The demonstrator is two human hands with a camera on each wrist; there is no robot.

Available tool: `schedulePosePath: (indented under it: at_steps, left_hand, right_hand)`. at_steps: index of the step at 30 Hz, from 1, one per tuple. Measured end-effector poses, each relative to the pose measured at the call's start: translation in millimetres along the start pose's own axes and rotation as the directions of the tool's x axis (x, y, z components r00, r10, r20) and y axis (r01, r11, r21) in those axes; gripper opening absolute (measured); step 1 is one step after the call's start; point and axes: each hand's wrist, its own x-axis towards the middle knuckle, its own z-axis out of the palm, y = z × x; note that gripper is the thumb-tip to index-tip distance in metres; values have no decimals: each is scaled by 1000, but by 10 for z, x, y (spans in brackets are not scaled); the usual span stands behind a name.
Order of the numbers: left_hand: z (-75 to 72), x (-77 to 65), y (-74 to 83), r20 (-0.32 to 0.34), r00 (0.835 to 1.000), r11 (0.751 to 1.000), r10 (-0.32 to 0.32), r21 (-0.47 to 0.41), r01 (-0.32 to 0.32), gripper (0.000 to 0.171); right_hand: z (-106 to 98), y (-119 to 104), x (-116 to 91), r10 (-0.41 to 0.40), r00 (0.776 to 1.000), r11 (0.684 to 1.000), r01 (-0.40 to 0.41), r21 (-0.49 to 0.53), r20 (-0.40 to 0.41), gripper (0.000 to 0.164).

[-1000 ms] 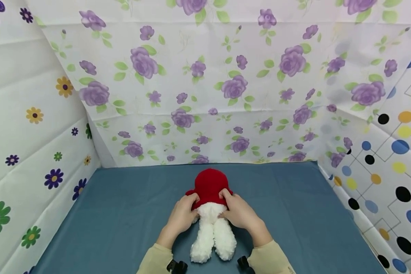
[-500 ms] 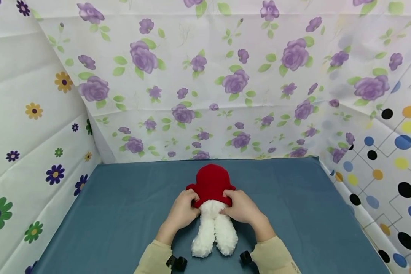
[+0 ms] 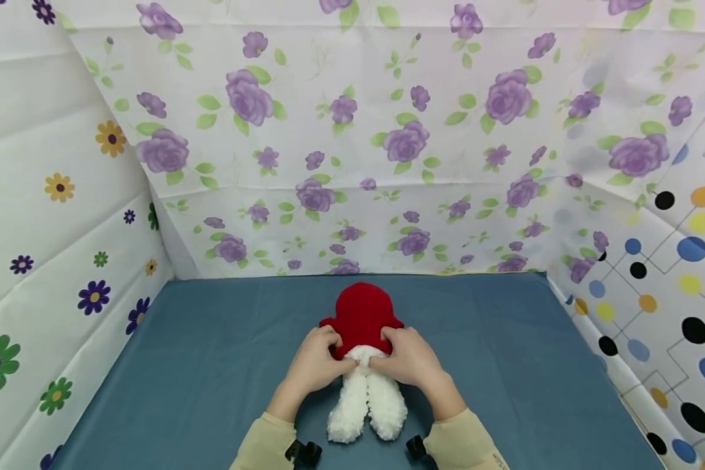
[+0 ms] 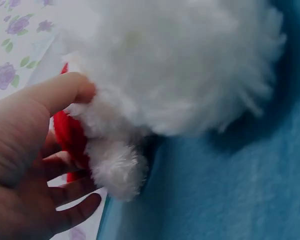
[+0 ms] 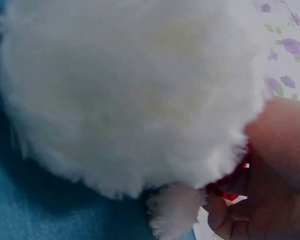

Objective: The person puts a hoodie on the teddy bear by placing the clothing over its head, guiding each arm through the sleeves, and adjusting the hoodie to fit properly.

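A white fluffy plush toy (image 3: 352, 408) lies on the blue cloth, two long fluffy parts pointing toward the person. Red fabric (image 3: 362, 313) covers its far end, with a small bump at each side. My left hand (image 3: 316, 362) grips the left edge of the red fabric, thumb laid on the white fur. Opposite it, my right hand (image 3: 412, 361) grips the right edge, its thumb also on the fur. White fur fills much of both wrist views; in the left one, fingers (image 4: 75, 212) spread behind the red fabric (image 4: 70, 132). The toy's underside is hidden.
Blue cloth (image 3: 229, 339) covers the table. A purple-flowered sheet (image 3: 352, 150) hangs behind it. At the left stands a flower-print sheet (image 3: 64, 235), at the right a dotted one (image 3: 670, 294). Black wrist devices (image 3: 303, 452) sit at the sleeves.
Both thumbs have moved inward over the white fur, closer to each other. The toy stays in about the same place, and the head view has shifted slightly.
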Motion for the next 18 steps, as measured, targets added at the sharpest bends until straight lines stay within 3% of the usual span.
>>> schedulePosePath:
  at_steps: [5, 11, 15, 18]
  left_hand:
    - [52, 36, -8, -78, 994, 993, 82, 90, -75, 57]
    - [101, 84, 23, -178, 959, 949, 219, 266, -167, 66]
    - [105, 83, 34, -188, 946, 916, 263, 358, -183, 64]
    - [54, 64, 22, -152, 956, 924, 250, 333, -189, 57]
  right_hand:
    - [32, -22, -22, 38, 999, 999, -39, -12, -39, 46]
    - [33, -94, -12, 28, 991, 996, -39, -81, -131, 54]
    - [-11, -134, -9, -22, 990, 996, 9, -94, -141, 51]
    - [-83, -136, -23, -48, 996, 995, 42, -87, -73, 47]
